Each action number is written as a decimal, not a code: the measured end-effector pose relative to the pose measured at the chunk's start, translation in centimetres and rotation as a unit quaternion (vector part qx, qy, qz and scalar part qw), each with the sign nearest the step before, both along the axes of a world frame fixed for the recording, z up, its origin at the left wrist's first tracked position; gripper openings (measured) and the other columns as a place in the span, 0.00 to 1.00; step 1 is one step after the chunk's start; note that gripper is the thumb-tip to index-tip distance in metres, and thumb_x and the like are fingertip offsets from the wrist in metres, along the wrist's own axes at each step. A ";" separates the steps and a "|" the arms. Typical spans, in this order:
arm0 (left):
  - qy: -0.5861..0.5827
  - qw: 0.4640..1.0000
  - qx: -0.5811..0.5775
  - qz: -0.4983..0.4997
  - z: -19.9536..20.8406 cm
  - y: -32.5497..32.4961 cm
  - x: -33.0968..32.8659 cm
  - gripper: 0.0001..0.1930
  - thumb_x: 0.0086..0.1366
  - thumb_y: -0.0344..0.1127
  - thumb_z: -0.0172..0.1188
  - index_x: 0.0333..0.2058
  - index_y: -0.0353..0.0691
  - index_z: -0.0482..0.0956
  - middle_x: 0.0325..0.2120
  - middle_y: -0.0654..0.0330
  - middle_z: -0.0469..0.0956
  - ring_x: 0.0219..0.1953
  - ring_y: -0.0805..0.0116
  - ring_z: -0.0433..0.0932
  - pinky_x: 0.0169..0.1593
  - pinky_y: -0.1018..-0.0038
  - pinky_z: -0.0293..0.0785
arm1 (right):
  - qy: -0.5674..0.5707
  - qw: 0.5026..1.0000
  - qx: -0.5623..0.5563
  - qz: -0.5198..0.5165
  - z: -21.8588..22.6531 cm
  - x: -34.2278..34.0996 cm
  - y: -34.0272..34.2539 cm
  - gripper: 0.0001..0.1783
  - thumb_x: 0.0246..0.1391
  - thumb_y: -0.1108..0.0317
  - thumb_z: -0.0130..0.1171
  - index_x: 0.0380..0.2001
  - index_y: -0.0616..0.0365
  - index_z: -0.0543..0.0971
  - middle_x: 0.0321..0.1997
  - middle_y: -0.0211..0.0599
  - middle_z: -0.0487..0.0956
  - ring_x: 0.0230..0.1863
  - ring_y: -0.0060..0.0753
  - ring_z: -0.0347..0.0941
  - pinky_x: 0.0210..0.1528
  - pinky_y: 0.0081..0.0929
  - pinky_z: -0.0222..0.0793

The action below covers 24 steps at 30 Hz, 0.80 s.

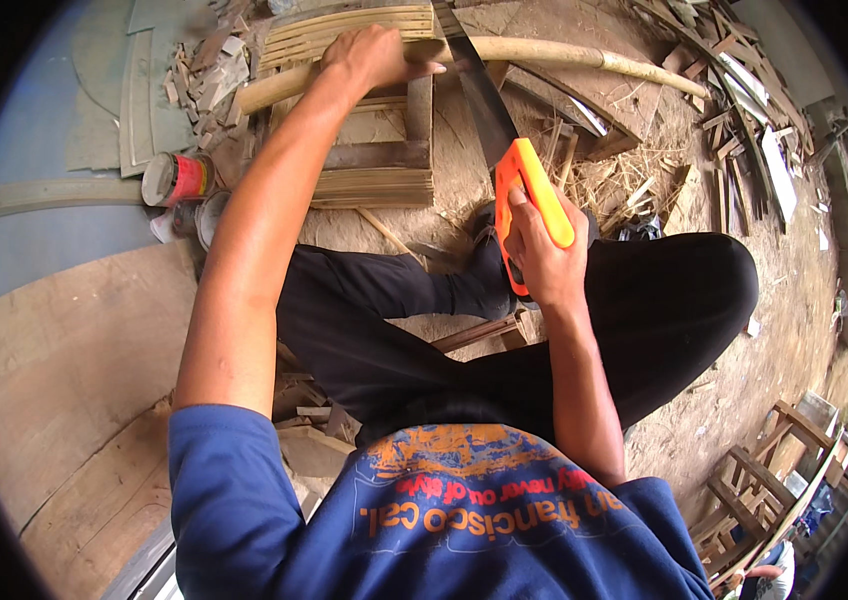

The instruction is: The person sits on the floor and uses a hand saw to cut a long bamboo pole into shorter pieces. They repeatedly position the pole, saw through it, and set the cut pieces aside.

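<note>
My right grip [547, 245] encloses the orange-handled steel handsaw [491, 115]; my left hand [369, 58] clasps the pale, round bamboo pole [564, 52] across the slatted wooden frame [374, 190]. Caution: pole roll could make the handsaw skip into the nearby left hand.

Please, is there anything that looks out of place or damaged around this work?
Yes, the floor looks untidy: straw-like shavings lie loose right of the saw, and scraps are heaped left of the slatted frame. Whether the red can lies tipped, I cannot tell.
</note>
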State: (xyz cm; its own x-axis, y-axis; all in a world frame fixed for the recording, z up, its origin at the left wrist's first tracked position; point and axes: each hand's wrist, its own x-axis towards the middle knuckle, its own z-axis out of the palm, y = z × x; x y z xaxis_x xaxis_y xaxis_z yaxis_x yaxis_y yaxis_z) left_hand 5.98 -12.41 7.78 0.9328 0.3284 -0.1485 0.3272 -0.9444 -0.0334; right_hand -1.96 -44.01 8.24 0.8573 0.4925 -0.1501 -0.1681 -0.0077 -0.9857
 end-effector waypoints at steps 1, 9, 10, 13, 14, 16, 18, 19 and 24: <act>-0.004 1.000 0.001 -0.002 -0.2 0.1 0.0 0.45 0.51 0.81 0.60 0.39 0.36 0.88 0.38 0.46 0.86 0.43 0.48 0.86 0.48 0.57 0.81 | 0.002 1.000 0.002 -0.001 0.3 0.2 -0.1 0.11 0.65 0.64 0.61 0.35 0.61 0.80 0.21 0.18 0.72 0.21 0.10 0.64 0.23 0.16 0.59; 0.012 1.000 -0.013 -0.019 -0.7 1.0 0.7 0.42 0.56 0.82 0.55 0.11 0.43 0.68 0.08 0.69 0.60 0.11 0.75 0.56 0.15 0.69 0.58 | 0.029 1.000 0.003 0.006 2.4 0.9 -0.1 0.11 0.66 0.63 0.60 0.38 0.62 0.80 0.19 0.18 0.70 0.19 0.10 0.63 0.21 0.17 0.57; 0.016 1.000 -0.013 -0.019 -0.5 0.9 0.7 0.42 0.56 0.81 0.56 0.12 0.42 0.69 0.09 0.67 0.63 0.11 0.73 0.59 0.16 0.68 0.61 | 0.022 1.000 -0.005 0.006 2.6 0.9 -0.1 0.12 0.66 0.63 0.61 0.38 0.62 0.80 0.19 0.19 0.70 0.19 0.10 0.63 0.21 0.17 0.57; 0.021 1.000 -0.023 -0.001 0.2 0.5 0.6 0.41 0.54 0.78 0.61 0.19 0.36 0.82 0.18 0.54 0.80 0.23 0.59 0.81 0.32 0.61 0.79 | 0.016 1.000 0.004 -0.007 2.7 0.7 0.2 0.12 0.66 0.63 0.59 0.36 0.62 0.79 0.19 0.21 0.71 0.19 0.12 0.64 0.21 0.18 0.59; 0.017 1.000 -0.019 -0.003 0.4 0.4 0.5 0.41 0.53 0.78 0.61 0.20 0.35 0.84 0.21 0.51 0.82 0.27 0.57 0.83 0.35 0.60 0.80 | 0.019 0.999 0.037 -0.025 2.6 0.6 0.2 0.12 0.67 0.63 0.59 0.35 0.62 0.78 0.19 0.21 0.71 0.20 0.12 0.64 0.22 0.18 0.59; 0.028 0.999 -0.019 0.005 0.6 0.2 0.5 0.43 0.52 0.79 0.61 0.25 0.34 0.86 0.29 0.46 0.86 0.37 0.50 0.86 0.45 0.58 0.82 | -0.016 0.998 0.035 -0.041 2.5 0.6 0.2 0.13 0.67 0.62 0.56 0.34 0.63 0.78 0.20 0.23 0.72 0.21 0.13 0.64 0.23 0.19 0.59; 0.038 0.999 -0.029 -0.002 0.8 0.2 0.5 0.44 0.50 0.82 0.60 0.23 0.35 0.86 0.26 0.48 0.85 0.33 0.53 0.86 0.40 0.59 0.82 | -0.046 0.997 0.044 -0.053 2.4 0.7 0.0 0.15 0.69 0.62 0.54 0.30 0.62 0.73 0.14 0.24 0.67 0.14 0.15 0.60 0.18 0.19 0.55; 0.045 0.999 -0.026 -0.005 0.9 0.3 0.5 0.45 0.49 0.83 0.59 0.23 0.35 0.85 0.24 0.50 0.84 0.30 0.55 0.86 0.38 0.59 0.82 | -0.052 0.996 0.032 -0.058 2.3 0.8 -0.2 0.17 0.70 0.61 0.53 0.28 0.62 0.71 0.12 0.24 0.65 0.11 0.16 0.57 0.15 0.20 0.53; 0.031 0.999 -0.020 -0.004 0.7 0.3 0.6 0.47 0.47 0.88 0.55 0.19 0.39 0.82 0.18 0.56 0.80 0.21 0.63 0.80 0.28 0.63 0.78 | -0.016 0.999 0.020 -0.023 2.0 0.6 -0.9 0.15 0.68 0.60 0.57 0.32 0.61 0.74 0.15 0.21 0.65 0.13 0.13 0.59 0.15 0.18 0.52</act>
